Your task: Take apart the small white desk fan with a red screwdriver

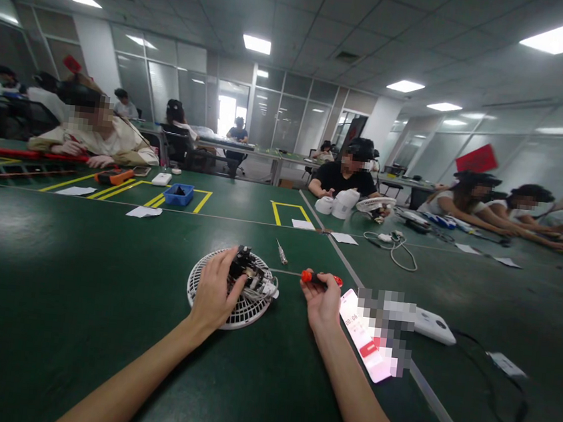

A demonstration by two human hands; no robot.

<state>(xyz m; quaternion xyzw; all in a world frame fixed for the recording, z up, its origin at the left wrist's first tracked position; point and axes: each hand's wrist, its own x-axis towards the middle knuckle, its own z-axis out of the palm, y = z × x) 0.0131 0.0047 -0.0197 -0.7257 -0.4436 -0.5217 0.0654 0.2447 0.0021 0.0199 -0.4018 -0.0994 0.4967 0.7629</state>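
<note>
Evidently, the round white slatted grille carries a black mechanism.

Green table carries fan head, screwdriver, phone.

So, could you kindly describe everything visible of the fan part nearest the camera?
The fan part has a round white grille, apparently plastic, with rings of slots, lying flat on the green table. On top sits a black and metallic-looking mechanism, with pale wires and a white piece at its right end. The left grip rests over its left side, thumb and fingers reaching the mechanism, hiding some of the grille.
</note>
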